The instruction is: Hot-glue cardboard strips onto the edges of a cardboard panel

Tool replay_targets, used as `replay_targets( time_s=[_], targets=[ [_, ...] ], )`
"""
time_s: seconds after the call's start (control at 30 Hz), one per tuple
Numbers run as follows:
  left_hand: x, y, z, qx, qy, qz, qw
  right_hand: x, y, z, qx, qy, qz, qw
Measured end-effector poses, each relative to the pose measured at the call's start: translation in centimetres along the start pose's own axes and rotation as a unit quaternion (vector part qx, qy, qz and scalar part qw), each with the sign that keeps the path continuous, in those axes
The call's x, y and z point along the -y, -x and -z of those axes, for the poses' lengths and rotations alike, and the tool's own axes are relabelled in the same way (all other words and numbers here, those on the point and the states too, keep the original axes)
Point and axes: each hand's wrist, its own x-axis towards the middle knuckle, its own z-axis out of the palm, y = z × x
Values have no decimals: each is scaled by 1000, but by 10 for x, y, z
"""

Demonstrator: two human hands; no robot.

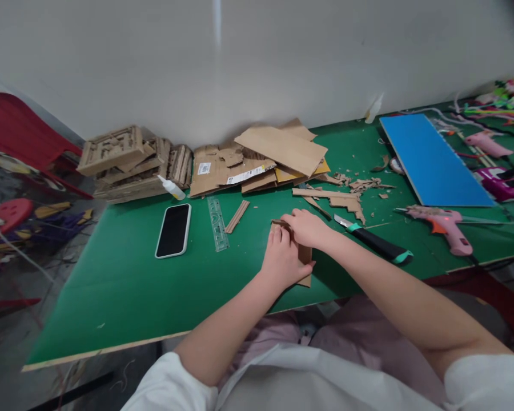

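A small piece of brown cardboard [305, 278] lies near the table's front edge, mostly covered by my hands. My left hand [279, 258] grips it, fingers along its upper left part and thumb at its right edge. Curled over its far end, my right hand [307, 228] holds the same piece; its fingertips are partly hidden. To the right is a utility knife [379, 242] with a black and teal handle and its blade out. Beyond my hands lies a stepped cardboard strip [328, 198]. A narrow corrugated strip [237, 216] and a clear ruler [218, 224] lie to the left.
A phone [173, 230] lies left on the green table [124, 297]. Stacked cardboard pieces [124, 165], flat sheets [282, 149] and a glue bottle [171, 188] stand behind. At right are a pink glue gun [448, 222], its light lit, and a blue board [437, 162].
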Motion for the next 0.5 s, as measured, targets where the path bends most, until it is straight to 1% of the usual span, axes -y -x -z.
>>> replay_targets(
  time_s=[0.23, 0.37, 0.5],
  targets=[
    [0, 0, 0, 3, 2, 1, 1000, -1, -2, 0, 10, -2, -5, 1000],
    [0, 0, 0, 7, -2, 9, 1000, -1, -11, 9, 32, -11, 6, 999],
    [0, 1, 0, 0, -7, 6, 1000, 3, -24, 16, 52, -21, 26, 998]
  ],
)
